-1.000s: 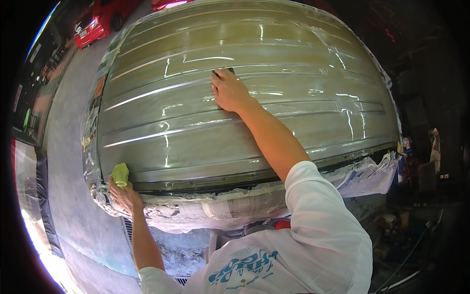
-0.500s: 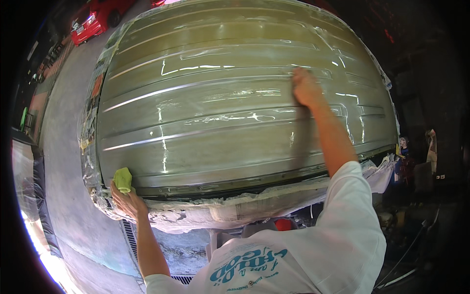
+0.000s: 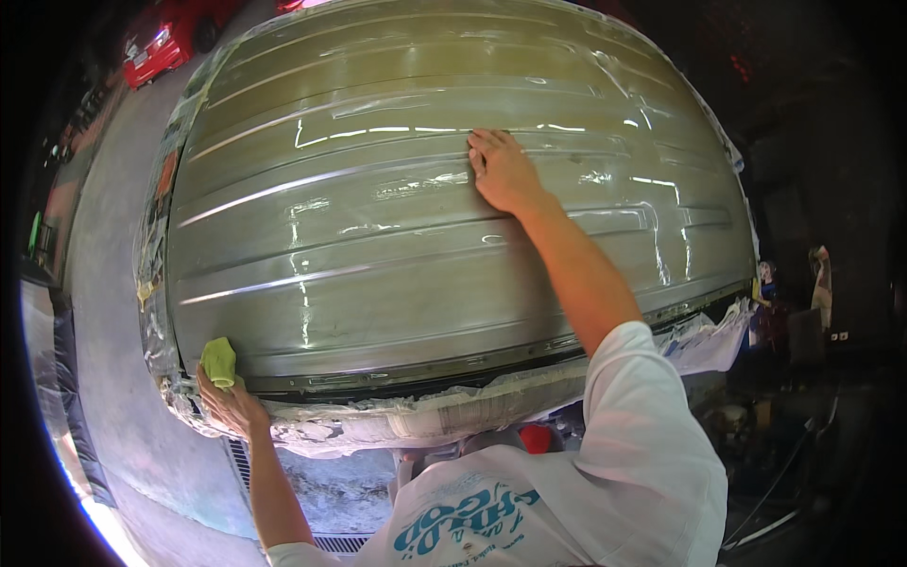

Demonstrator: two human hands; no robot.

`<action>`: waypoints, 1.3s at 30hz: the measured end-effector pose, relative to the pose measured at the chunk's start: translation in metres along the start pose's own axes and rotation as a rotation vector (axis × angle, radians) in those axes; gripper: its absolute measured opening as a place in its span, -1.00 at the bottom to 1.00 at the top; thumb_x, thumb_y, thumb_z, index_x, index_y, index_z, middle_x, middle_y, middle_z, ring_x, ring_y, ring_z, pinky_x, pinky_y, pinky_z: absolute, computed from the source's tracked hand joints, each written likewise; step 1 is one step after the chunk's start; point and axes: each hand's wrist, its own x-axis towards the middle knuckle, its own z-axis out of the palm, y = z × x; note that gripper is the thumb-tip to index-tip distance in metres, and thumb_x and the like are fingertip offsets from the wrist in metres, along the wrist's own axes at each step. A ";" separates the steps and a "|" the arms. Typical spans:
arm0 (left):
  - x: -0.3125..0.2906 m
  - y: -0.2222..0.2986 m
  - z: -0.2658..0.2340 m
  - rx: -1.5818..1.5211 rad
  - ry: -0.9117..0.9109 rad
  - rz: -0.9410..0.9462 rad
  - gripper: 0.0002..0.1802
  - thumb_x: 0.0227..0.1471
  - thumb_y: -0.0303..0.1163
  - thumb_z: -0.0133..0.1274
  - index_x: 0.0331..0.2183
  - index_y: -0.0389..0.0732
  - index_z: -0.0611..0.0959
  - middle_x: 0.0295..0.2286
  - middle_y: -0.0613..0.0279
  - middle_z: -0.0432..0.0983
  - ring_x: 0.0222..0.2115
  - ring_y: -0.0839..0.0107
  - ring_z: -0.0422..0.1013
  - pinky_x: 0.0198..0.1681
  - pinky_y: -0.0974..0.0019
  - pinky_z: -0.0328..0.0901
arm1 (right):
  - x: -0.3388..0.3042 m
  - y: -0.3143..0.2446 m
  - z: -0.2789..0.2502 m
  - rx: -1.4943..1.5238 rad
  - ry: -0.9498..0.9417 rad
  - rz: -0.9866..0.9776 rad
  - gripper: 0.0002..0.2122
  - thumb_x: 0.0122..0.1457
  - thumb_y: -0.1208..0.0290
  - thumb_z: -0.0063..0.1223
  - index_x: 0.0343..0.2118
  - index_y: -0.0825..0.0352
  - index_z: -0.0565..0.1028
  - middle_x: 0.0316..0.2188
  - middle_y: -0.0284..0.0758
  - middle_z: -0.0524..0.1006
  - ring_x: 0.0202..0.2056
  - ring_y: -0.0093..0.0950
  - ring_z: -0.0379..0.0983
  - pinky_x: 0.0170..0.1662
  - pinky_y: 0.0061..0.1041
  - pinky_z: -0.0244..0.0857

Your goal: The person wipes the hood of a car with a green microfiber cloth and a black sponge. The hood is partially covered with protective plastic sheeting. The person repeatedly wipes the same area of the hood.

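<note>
Before me lies a large ribbed vehicle roof panel [image 3: 397,283], grey to olive, shiny with wet-looking streaks. My right hand [image 3: 505,173] rests on it a little above the middle, fingers together and bent down against the metal. Whatever lies under those fingers is hidden. At the roof's near left corner, my left hand [image 3: 231,402] grips a yellow-green cloth [image 3: 219,362] that sticks up above the fingers. This hand is against the covered edge.
Crumpled masking film [image 3: 453,413] wraps the roof's near edge, with a dark channel [image 3: 406,386] just inside it. A red car [image 3: 156,47] stands far left on the concrete floor [image 3: 109,246]. A floor grate [image 3: 340,544] runs below me.
My right hand has swept left across the roof. The left hand keeps its grip on the cloth at the corner. The whole view has shifted slightly.
</note>
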 end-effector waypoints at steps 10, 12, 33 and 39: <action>0.001 -0.002 0.005 -0.023 0.004 -0.025 -0.27 0.36 0.10 -0.19 0.41 0.00 0.30 0.33 0.11 0.30 0.36 0.01 0.16 0.38 -0.19 -0.01 | -0.016 0.132 -0.055 -0.178 0.095 0.252 -0.70 0.43 0.24 -0.03 0.00 0.30 0.62 0.16 -0.04 0.52 0.16 0.02 0.44 0.23 -0.04 0.35; -0.003 -0.005 0.003 -0.020 0.013 -0.016 -0.28 0.37 0.09 -0.21 0.41 -0.02 0.30 0.32 0.10 0.30 0.36 0.01 0.16 0.39 -0.18 -0.01 | -0.009 0.089 -0.048 -0.095 0.098 0.149 -0.73 0.41 0.23 0.03 -0.01 0.28 0.61 0.08 -0.05 0.53 0.15 0.02 0.42 0.22 -0.03 0.35; -0.005 -0.008 -0.004 -0.007 -0.001 -0.010 -0.32 0.36 -0.01 -0.14 0.41 -0.01 0.31 0.30 0.10 0.32 0.35 0.01 0.17 0.40 -0.15 0.01 | -0.023 0.155 -0.073 -0.162 0.089 0.312 -0.80 0.31 0.48 -0.05 -0.12 0.35 0.60 -0.06 -0.06 0.58 0.05 -0.02 0.47 0.19 -0.06 0.36; 0.003 0.000 -0.001 0.009 -0.026 -0.031 -0.29 0.40 0.13 -0.23 0.41 0.01 0.30 0.30 0.09 0.32 0.34 -0.01 0.18 0.38 -0.19 0.03 | 0.027 -0.001 -0.017 -0.058 0.052 0.201 -0.79 0.36 0.43 -0.09 -0.15 0.36 0.60 -0.06 -0.05 0.58 0.04 0.06 0.47 0.14 -0.01 0.38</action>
